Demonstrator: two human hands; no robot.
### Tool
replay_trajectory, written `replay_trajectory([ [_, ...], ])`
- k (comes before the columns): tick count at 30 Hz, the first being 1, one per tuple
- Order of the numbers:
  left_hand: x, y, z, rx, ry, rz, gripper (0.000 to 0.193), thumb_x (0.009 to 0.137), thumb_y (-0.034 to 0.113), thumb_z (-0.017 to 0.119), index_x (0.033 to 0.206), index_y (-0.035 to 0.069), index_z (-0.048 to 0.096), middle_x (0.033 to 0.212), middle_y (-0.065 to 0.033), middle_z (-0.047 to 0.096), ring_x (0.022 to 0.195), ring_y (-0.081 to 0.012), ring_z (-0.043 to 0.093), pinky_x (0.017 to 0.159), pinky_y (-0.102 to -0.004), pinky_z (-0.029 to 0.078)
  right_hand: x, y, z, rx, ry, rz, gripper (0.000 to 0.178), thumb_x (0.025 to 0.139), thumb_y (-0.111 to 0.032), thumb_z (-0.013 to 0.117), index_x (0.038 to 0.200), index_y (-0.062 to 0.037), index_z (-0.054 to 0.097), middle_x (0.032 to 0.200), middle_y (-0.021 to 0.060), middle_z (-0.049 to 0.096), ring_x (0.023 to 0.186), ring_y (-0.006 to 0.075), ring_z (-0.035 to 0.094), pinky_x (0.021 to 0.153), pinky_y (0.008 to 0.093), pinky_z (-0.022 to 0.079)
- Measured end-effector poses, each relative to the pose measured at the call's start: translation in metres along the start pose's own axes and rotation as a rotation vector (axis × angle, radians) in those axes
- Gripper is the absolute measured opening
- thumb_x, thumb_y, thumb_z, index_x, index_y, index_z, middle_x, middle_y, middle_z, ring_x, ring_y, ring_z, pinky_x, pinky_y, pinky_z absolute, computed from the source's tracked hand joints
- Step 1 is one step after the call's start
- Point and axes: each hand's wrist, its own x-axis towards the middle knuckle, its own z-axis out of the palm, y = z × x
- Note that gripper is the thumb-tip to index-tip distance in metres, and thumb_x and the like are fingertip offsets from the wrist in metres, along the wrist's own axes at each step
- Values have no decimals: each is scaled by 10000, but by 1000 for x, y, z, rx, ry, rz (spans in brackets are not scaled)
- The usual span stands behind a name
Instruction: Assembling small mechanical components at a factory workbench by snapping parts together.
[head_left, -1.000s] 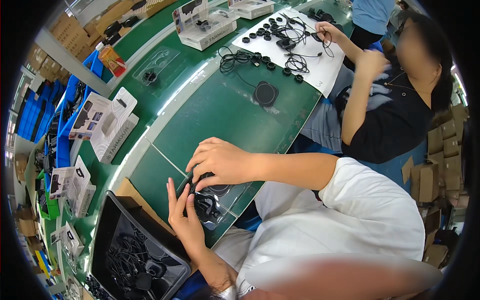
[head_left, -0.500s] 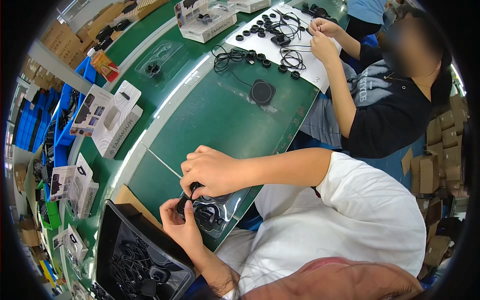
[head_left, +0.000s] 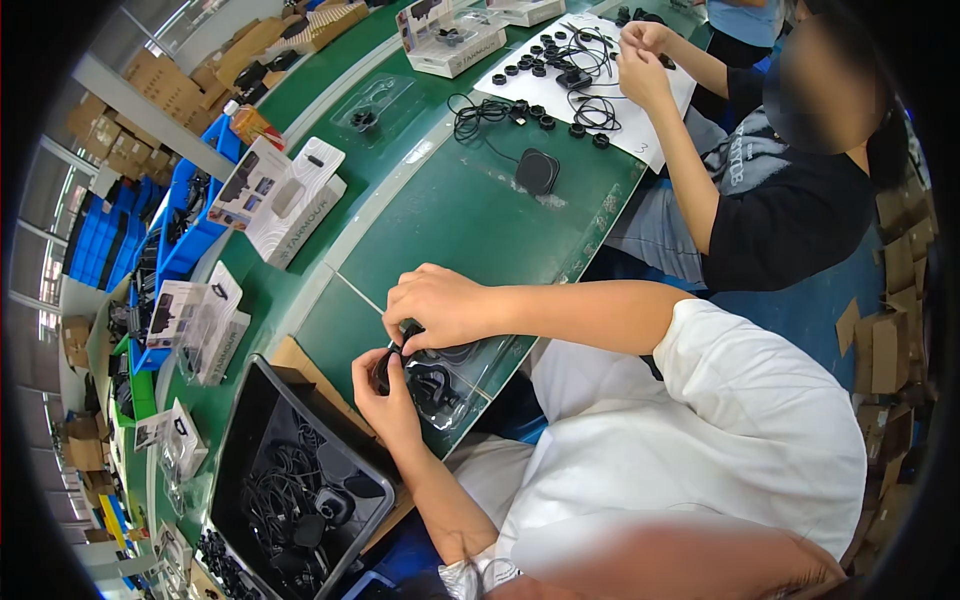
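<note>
Stretched out a second ago, the left hand's fingers now curl; left hand point(head_left: 390, 402) and right hand point(head_left: 438, 306) both pinch a black piece point(head_left: 382, 373), which sits between their fingertips. Just beside lies a clear plastic tray point(head_left: 466, 404) on the green table point(head_left: 445, 232); left of it, a black bin point(head_left: 335, 425).

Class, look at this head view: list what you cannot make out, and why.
All in the head view:
- Full shape of the black part: covered by the left hand and right hand.
- Anything inside the co-worker's hands: too small, partly hidden by those hands.
- Floor of the black bin: buried under cables.
- Person in blue: cut off by the top edge.
</note>
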Motion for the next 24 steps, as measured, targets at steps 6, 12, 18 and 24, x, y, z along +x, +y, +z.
replay_trajectory([
  [6, -8, 2, -14, 146, 59, 73, 84, 868, 32, 665, 946, 0, 661, 888, -71, 672, 806, -154, 594, 782, -265, 480, -38, -18, 8, -397, 201, -251, 329, 882, -358, 661, 1125, -136, 674, 1294, 14, 624, 1287, 196, 516, 1079, 394, 350],
  [12, -23, 5, 13, 351, 89, 225, 219, 911, 90, 651, 1106, 15, 715, 1158, -124, 693, 1047, -259, 650, 924, -347, 490, -83, -29, -18, -471, 56, -139, 680, 900, -543, 572, 1365, -49, 543, 1451, 67, 533, 1385, 218, 443, 1163, 456, 264],
  [18, -35, 10, 20, 414, -3, 241, 334, 999, 156, 522, 1293, 28, 614, 1453, -157, 503, 1343, -323, 471, 1076, -394, 378, -69, -40, -38, -640, -168, -113, 749, 878, -581, 572, 1381, -27, 521, 1476, 74, 504, 1408, 231, 409, 1176, 475, 241],
  [24, -38, -8, 15, 407, -68, 288, 450, 1030, 183, 455, 1455, 35, 441, 1568, -172, 351, 1443, -351, 340, 1139, -414, 307, -83, -9, -25, -484, -75, -223, 755, 882, -591, 563, 1392, -38, 510, 1502, 74, 472, 1416, 245, 393, 1177, 509, 226],
])
